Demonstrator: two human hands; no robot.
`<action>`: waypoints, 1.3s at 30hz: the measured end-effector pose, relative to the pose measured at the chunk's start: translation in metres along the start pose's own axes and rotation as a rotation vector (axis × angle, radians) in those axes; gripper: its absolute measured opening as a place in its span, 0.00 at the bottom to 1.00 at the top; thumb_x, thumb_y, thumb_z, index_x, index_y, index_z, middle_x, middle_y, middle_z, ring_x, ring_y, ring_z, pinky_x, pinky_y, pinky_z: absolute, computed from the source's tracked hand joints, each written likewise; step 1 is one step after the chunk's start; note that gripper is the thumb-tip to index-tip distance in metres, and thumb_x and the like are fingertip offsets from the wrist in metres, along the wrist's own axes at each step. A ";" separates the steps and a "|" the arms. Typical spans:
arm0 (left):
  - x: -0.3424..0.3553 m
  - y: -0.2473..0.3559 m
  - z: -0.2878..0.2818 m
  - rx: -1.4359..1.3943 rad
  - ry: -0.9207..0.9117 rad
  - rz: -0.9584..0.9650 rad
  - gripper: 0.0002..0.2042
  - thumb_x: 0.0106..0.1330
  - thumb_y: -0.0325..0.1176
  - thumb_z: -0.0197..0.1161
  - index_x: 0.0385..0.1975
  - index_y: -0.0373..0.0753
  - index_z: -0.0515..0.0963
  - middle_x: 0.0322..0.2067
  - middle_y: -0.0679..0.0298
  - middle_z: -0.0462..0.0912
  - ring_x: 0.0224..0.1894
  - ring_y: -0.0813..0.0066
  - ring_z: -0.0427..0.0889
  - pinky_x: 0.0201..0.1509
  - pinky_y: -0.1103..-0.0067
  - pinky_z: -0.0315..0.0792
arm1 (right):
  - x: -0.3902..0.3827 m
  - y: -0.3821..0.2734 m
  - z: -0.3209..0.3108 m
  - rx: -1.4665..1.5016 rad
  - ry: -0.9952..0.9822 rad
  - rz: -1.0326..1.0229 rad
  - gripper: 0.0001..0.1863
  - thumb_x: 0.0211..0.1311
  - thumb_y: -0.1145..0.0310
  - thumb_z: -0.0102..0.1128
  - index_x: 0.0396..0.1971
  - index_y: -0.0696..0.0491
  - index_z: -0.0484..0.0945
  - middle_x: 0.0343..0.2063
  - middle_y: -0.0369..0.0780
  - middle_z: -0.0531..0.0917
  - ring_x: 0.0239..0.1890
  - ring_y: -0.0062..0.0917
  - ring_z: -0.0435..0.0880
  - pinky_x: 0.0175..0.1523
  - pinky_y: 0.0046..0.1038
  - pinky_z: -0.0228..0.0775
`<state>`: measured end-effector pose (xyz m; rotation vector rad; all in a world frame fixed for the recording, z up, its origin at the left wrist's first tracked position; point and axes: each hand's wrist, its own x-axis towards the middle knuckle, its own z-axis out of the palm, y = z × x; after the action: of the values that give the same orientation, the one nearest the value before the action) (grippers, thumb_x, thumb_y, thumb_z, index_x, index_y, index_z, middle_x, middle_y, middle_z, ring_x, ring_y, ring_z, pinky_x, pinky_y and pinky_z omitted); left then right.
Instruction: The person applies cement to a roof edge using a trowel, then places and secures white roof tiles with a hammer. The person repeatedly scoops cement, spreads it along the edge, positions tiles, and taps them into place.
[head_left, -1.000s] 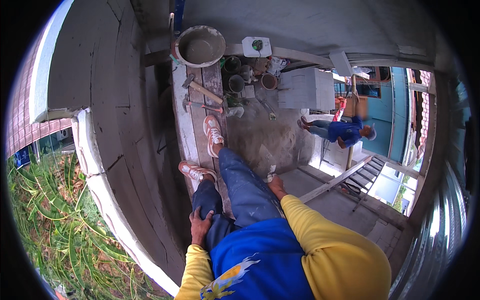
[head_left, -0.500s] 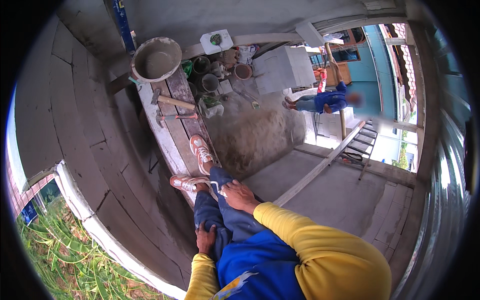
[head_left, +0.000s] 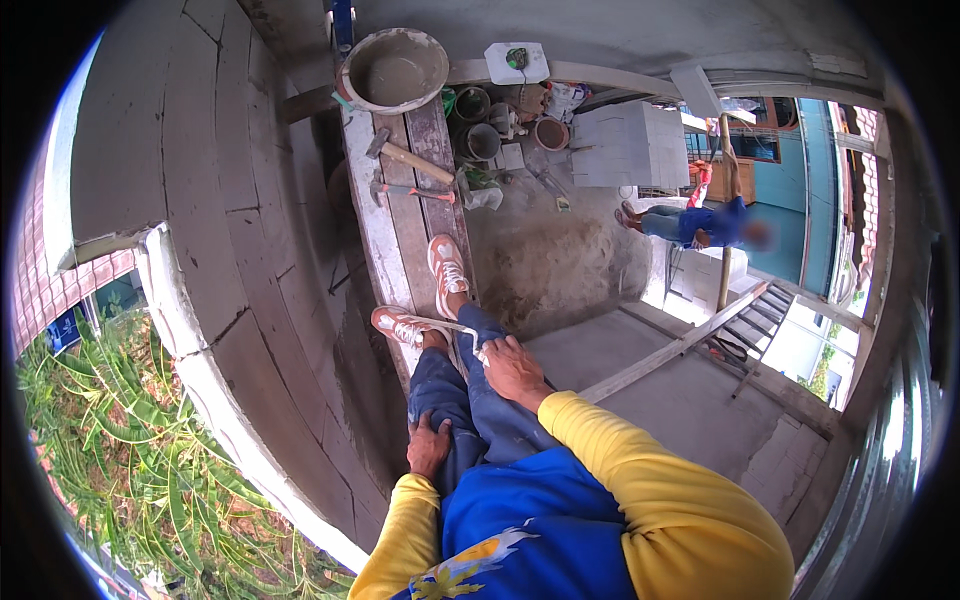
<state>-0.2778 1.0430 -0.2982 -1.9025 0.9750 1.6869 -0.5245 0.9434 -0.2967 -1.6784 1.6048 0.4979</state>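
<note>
My right hand [head_left: 513, 370] is closed on a thin white cord [head_left: 462, 327] in front of my right shin. The cord stretches left toward the shoe on my left foot [head_left: 400, 326]; whether it is a lace I cannot tell. My left hand [head_left: 428, 445] lies on my left leg in dark blue trousers [head_left: 440, 393], fingers apart and holding nothing. Both orange-and-white shoes stand on a plank scaffold [head_left: 408, 240]. Beyond them on the planks lie a wooden-handled hammer [head_left: 418, 161], a second hammer with a red handle [head_left: 415, 191] and a wide basin of grey mortar [head_left: 393, 72].
Below the planks are several buckets [head_left: 482, 141], a stack of pale blocks [head_left: 628, 145] and a sand heap [head_left: 545, 255]. A person in blue [head_left: 712, 222] is by a wooden post at right. A block wall [head_left: 225, 250] rises on my left; a timber beam [head_left: 680, 342] crosses at right.
The view has swung left, so everything sits farther right in the picture. My right hand still holds the cord, which now looks drawn out straighter. My left hand stays on my leg.
</note>
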 end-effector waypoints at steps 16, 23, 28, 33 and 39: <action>-0.011 0.011 0.014 -0.138 -0.006 -0.070 0.33 0.75 0.59 0.61 0.77 0.55 0.69 0.74 0.43 0.71 0.69 0.36 0.78 0.73 0.54 0.72 | 0.012 0.001 -0.010 -0.170 -0.015 -0.069 0.20 0.68 0.62 0.65 0.54 0.56 0.79 0.50 0.47 0.85 0.59 0.42 0.80 0.64 0.44 0.74; -0.017 0.021 0.026 -0.180 -0.057 -0.141 0.34 0.78 0.53 0.59 0.81 0.49 0.63 0.78 0.34 0.59 0.68 0.28 0.77 0.73 0.53 0.73 | 0.015 0.007 -0.001 -0.245 -0.045 -0.088 0.20 0.72 0.61 0.64 0.55 0.58 0.78 0.52 0.50 0.85 0.58 0.48 0.81 0.66 0.47 0.73; -0.015 0.029 0.054 -0.245 -0.024 -0.162 0.33 0.79 0.50 0.58 0.80 0.46 0.63 0.74 0.33 0.65 0.66 0.27 0.79 0.71 0.52 0.75 | 0.021 0.011 -0.005 -0.306 -0.049 -0.141 0.21 0.74 0.60 0.63 0.57 0.60 0.79 0.52 0.52 0.85 0.58 0.49 0.81 0.65 0.48 0.73; -0.012 0.035 0.073 -0.303 0.028 -0.156 0.33 0.79 0.50 0.58 0.79 0.45 0.64 0.73 0.32 0.66 0.64 0.27 0.80 0.69 0.52 0.76 | 0.029 0.005 -0.020 -0.343 -0.116 -0.171 0.24 0.71 0.60 0.66 0.58 0.62 0.78 0.54 0.54 0.85 0.59 0.51 0.81 0.67 0.47 0.72; -0.002 0.031 0.088 -0.318 0.013 -0.188 0.34 0.78 0.54 0.58 0.81 0.50 0.63 0.77 0.36 0.61 0.67 0.30 0.78 0.70 0.52 0.75 | 0.034 -0.005 -0.035 -0.324 -0.165 -0.170 0.20 0.72 0.61 0.64 0.54 0.60 0.78 0.53 0.52 0.84 0.60 0.49 0.80 0.66 0.47 0.73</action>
<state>-0.3605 1.0851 -0.3078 -2.1290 0.5330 1.8015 -0.5222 0.8947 -0.2973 -1.9358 1.3001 0.8202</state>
